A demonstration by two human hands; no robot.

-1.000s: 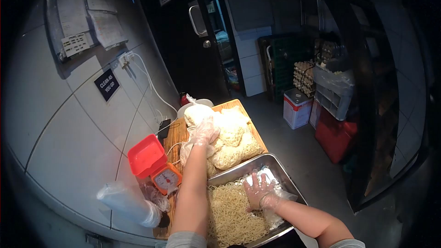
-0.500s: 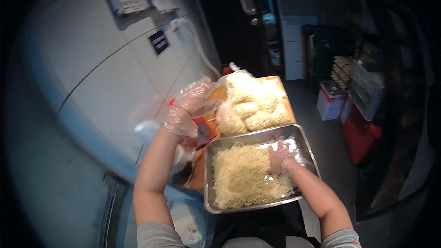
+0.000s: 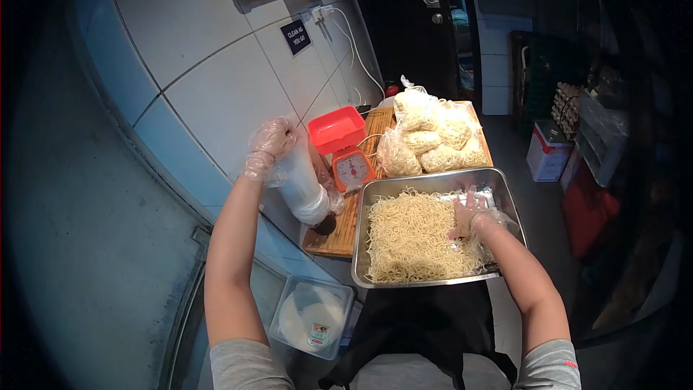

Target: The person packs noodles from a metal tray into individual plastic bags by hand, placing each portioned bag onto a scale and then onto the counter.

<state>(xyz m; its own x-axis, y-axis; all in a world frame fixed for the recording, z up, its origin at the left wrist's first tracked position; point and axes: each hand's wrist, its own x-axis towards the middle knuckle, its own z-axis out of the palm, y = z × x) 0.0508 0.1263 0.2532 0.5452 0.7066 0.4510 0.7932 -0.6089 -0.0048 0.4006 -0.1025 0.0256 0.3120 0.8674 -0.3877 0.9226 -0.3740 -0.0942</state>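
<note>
On the wall sign [image 3: 296,36], "CLEAN AS YOU GO"

The tray [image 3: 363,263] is glossy metal; the tabletop [image 3: 333,244], grained wood; the scale's pan [image 3: 337,130], smooth red plastic.

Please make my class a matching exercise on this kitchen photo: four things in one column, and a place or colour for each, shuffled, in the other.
Things
1. Loose noodles
2. Scale
3. Noodle bags
4. Sign

Places and colours
A. Piled on the wooden table, just beyond the metal tray
B. On the tiled wall
C. Spread inside the metal tray
D. Orange, with a red pan

Right pairs: 1-C, 2-D, 3-A, 4-B
</note>
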